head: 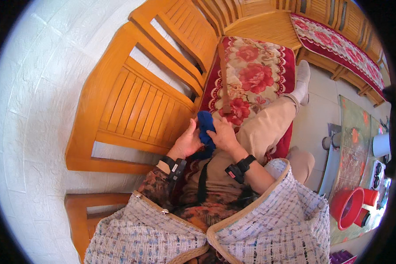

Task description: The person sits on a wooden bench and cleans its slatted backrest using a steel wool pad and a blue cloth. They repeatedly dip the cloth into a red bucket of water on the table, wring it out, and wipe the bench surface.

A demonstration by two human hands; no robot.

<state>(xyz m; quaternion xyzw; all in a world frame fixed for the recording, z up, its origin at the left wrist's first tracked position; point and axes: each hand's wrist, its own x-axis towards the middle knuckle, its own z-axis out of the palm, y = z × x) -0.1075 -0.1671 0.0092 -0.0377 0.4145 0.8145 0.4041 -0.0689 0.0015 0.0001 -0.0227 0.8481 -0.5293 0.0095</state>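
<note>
A folded or bunched piece of dark blue fabric (206,125) is held between my two hands, above my lap. My left hand (187,142) grips it from the left side, palm turned toward the cloth. On the other side, my right hand (223,134) holds its edge with the thumb laid over it. The lower end of the cloth hangs down between my wrists toward my beige trousers (262,122). Its full shape is hidden by the folds and fingers. Each wrist carries a black strapped device.
Beside me runs a slatted wooden bench back (145,109) against a white wall (43,99). A floral seat cover (255,79) bears a narrow brown strip (225,82). At right, a table (353,142) carries a red basin (347,209) and a pale cup (381,145).
</note>
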